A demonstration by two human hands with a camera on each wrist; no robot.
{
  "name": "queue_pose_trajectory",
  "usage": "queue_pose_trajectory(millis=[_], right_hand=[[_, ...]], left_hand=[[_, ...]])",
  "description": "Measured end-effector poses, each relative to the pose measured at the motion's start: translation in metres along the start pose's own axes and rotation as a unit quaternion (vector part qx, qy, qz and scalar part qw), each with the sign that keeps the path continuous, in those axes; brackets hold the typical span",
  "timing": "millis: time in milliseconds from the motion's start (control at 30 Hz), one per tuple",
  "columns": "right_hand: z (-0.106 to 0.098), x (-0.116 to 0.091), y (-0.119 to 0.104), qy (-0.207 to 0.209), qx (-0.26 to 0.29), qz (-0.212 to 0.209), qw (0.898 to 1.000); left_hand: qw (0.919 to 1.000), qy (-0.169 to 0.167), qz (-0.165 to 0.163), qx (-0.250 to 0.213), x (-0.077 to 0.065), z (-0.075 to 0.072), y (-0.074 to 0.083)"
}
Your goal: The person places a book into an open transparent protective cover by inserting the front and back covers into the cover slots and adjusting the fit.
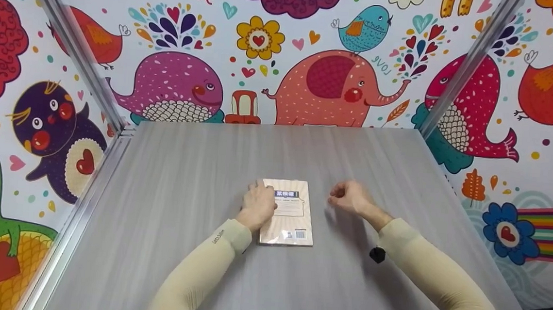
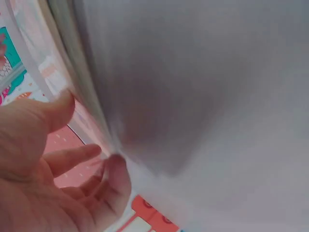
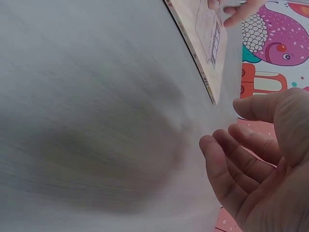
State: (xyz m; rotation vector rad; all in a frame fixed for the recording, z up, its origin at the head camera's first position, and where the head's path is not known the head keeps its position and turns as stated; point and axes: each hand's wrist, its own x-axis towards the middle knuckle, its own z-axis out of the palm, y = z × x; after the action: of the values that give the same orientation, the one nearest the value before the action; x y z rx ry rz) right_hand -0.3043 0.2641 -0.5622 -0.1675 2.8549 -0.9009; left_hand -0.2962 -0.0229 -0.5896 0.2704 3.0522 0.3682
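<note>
A paperback book (image 1: pixel 286 228) lies flat on the grey table, its pale cover with a blue title band and a barcode facing up. At its left edge is my left hand (image 1: pixel 258 206); the thumb reaches over the cover and the loosely bent fingers lie along the side. In the left wrist view the page edge of the book (image 2: pixel 72 53) runs past the thumb and fingertips of the left hand (image 2: pixel 63 164). To the right of the book, apart from it, my right hand (image 1: pixel 351 197) hovers with loosely curled fingers, holding nothing.
The grey wood-grain table (image 1: pixel 183 168) stretches around the book. Metal frame rails (image 1: pixel 78 204) border its left side. Printed cartoon panels (image 1: pixel 262 76) stand at the back and both sides. A small black object (image 1: pixel 377 254) sits by the right wrist.
</note>
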Motion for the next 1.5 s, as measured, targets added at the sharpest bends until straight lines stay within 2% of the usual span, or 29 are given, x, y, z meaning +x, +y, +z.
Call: queue_pose_trajectory(millis=[33,100,133,233,267,333,367,467,733,1000,1200,1400,1500], right_hand=[[0.0,0.0,0.0,0.0,-0.002,0.0,1.0],[0.001,0.0,-0.001,0.0,-0.005,-0.001,1.0],[0.002,0.0,-0.001,0.0,-0.006,-0.002,1.0],[0.004,0.001,-0.001,0.004,-0.016,-0.015,1.0],[0.004,0.001,-0.001,0.004,-0.016,-0.019,1.0],[0.006,0.002,0.0,0.005,-0.018,-0.026,0.999],[0.006,0.002,0.0,0.005,-0.021,-0.032,0.999],[0.007,0.002,0.0,0.003,-0.021,-0.034,0.999],[0.004,0.007,-0.004,-0.003,-0.019,-0.049,0.999],[0.005,0.005,0.0,-0.008,-0.02,-0.038,0.999],[0.008,0.004,0.003,-0.001,-0.02,-0.042,0.999],[0.01,0.006,0.002,0.003,-0.032,-0.046,0.998],[0.011,0.006,0.002,-0.001,-0.028,-0.042,0.999]], left_hand=[[0.9997,0.019,0.012,0.013,0.002,0.007,0.001],[0.9988,0.029,0.027,0.029,-0.001,0.008,0.009],[0.9977,0.043,0.034,0.039,0.001,0.015,0.011],[0.9964,0.045,0.038,0.061,0.0,0.016,0.022],[0.997,0.029,0.032,0.064,-0.003,0.01,0.028],[0.9963,0.017,0.022,0.082,-0.003,0.01,0.036],[0.9963,0.0,0.012,0.085,-0.005,0.004,0.041],[0.995,-0.024,-0.016,0.096,-0.003,0.003,0.051],[0.9889,-0.04,-0.077,0.121,0.008,0.001,0.064],[0.9843,-0.069,-0.082,0.14,0.009,0.006,0.072],[0.977,-0.068,-0.095,0.178,0.012,0.012,0.083],[0.9734,-0.063,-0.13,0.178,0.021,0.015,0.095],[0.9752,-0.074,-0.122,0.169,0.023,0.013,0.098]])
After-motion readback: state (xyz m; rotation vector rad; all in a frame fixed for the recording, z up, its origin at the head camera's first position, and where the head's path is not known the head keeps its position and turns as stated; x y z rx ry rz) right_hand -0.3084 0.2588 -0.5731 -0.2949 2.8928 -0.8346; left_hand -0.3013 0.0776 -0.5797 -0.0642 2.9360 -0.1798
